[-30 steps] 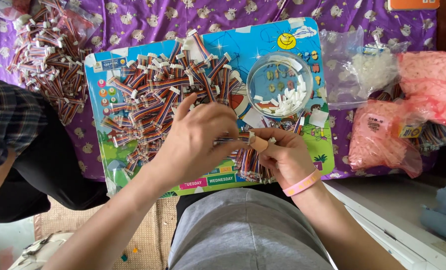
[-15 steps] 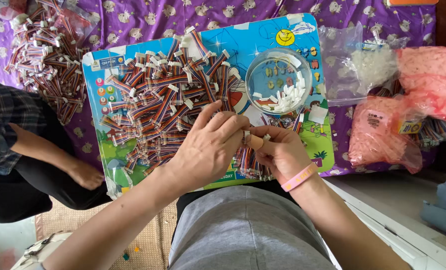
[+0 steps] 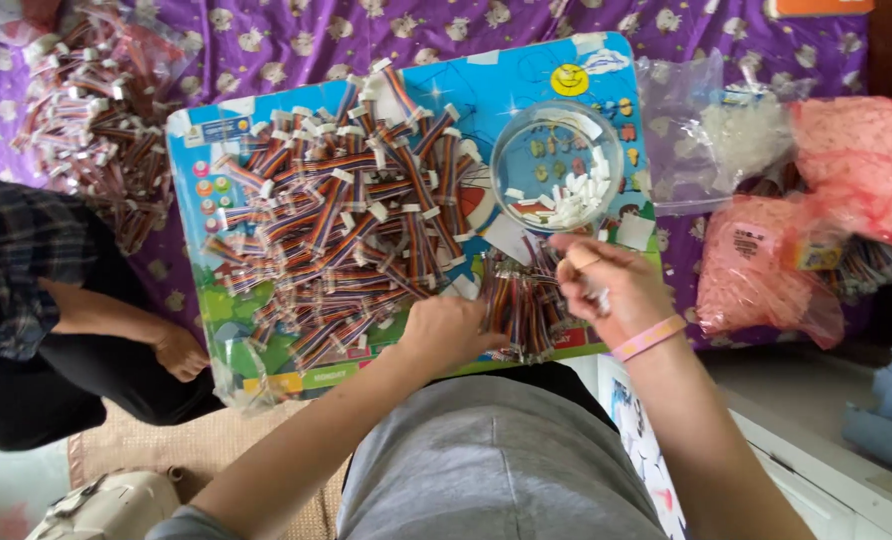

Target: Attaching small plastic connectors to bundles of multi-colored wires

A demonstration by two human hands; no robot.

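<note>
Head view: two hands (image 3: pixel 453 330) (image 3: pixel 614 285), one bowl (image 3: pixel 557 166).

Looks like a home w/ piecework done on a bed or sofa: purple flower-print sheet (image 3: pixel 296 40) as the work surface, a kids' picture board (image 3: pixel 526 75) used as a tray, woven mat (image 3: pixel 166 440) on the floor. Heaps of short striped cables (image 3: pixel 346 220), plastic bags (image 3: pixel 766 270) of parts & a clear bowl (image 3: pixel 556 165) of small white bits lie around; another person (image 3: pixel 26 290) sits alongside.

right hand (image 3: pixel 614 290) blurred | left hand (image 3: pixel 448 330) fingers hidden under cables (image 3: pixel 521 305)
</note>
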